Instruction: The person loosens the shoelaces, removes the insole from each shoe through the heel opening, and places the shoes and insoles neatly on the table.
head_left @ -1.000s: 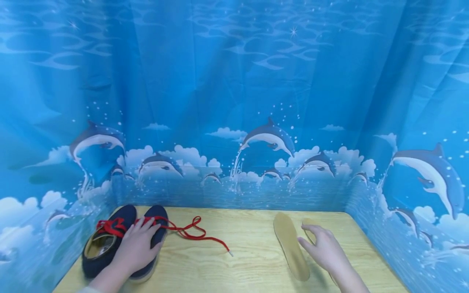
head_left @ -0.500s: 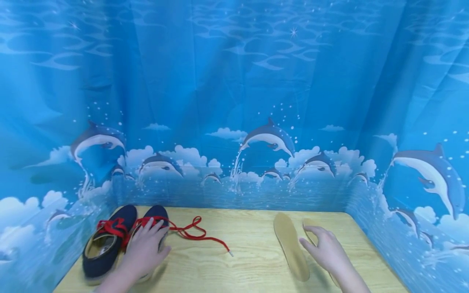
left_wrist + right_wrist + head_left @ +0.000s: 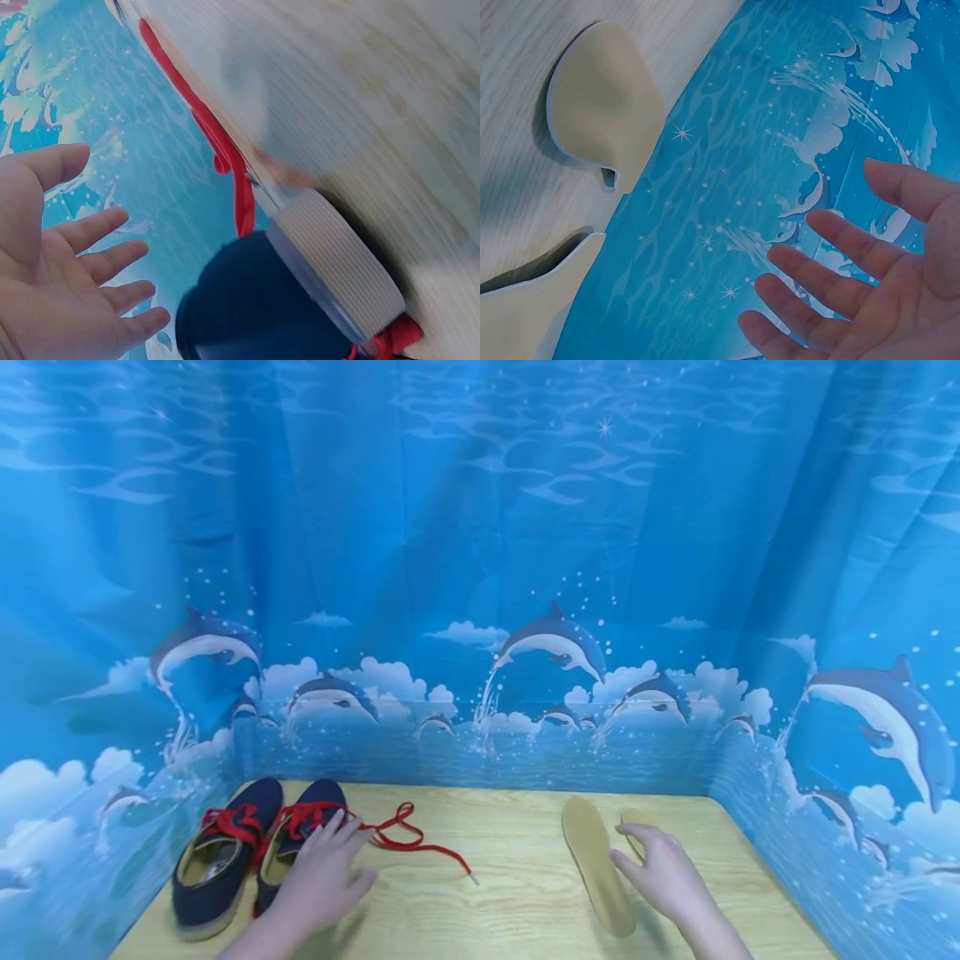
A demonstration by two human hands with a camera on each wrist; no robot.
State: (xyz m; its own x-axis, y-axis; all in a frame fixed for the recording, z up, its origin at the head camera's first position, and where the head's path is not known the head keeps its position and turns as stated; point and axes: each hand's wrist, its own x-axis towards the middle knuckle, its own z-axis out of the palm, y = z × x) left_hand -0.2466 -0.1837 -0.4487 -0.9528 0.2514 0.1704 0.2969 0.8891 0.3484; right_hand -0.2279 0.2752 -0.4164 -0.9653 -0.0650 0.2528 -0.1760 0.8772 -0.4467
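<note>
Two navy shoes with red laces stand side by side at the left: the outer shoe (image 3: 198,906) and the inner shoe (image 3: 322,795). My left hand (image 3: 322,877) is spread above the inner shoe's right side, covering part of it. In the left wrist view, its fingers (image 3: 112,262) are apart from the shoe's navy upper (image 3: 255,307). One long red lace (image 3: 420,847) trails right across the table. Beside a tan insole (image 3: 592,860), my right hand (image 3: 663,870) hovers with loose fingers over a second insole (image 3: 636,818), hiding most of it. Neither hand holds anything.
The wooden table (image 3: 487,910) ends at a blue curtain (image 3: 450,568) printed with dolphins, which surrounds it at the back and both sides. A broad stretch of tabletop lies between the shoes and the insoles.
My left hand has come off the inner shoe and shifted right, baring its opening and laces. My right hand stays almost where it was; the insoles have not moved.
</note>
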